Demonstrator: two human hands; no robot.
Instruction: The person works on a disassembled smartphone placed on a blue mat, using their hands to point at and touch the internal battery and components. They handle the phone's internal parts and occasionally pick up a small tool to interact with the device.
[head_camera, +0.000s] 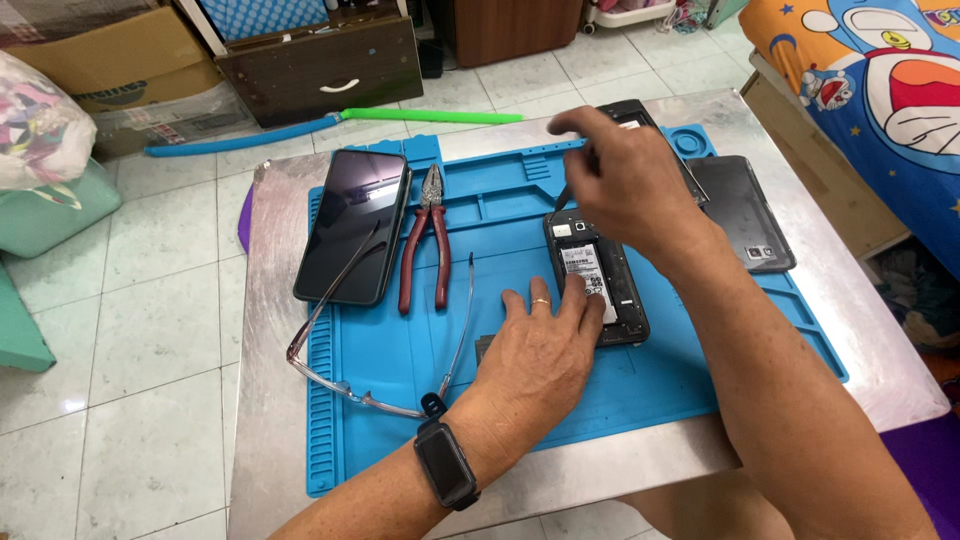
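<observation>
An opened black phone (597, 275) with its back off and battery showing lies on the blue work mat (520, 210). My left hand (540, 355), with a ring and a black wrist band, presses down on the phone's lower left part. My right hand (625, 180) hovers over the phone's top end and holds a thin dark tool (563, 195) whose tip points at the upper left corner of the phone. The tool's upper part is hidden by the fingers.
Red-handled pliers (425, 240) and a black phone face up (352, 225) lie at the mat's left. Glasses (385, 330) rest across the mat. A dark back cover (745, 210) lies right. The metal table (880, 340) stands on a tiled floor, with boxes and a drawer behind.
</observation>
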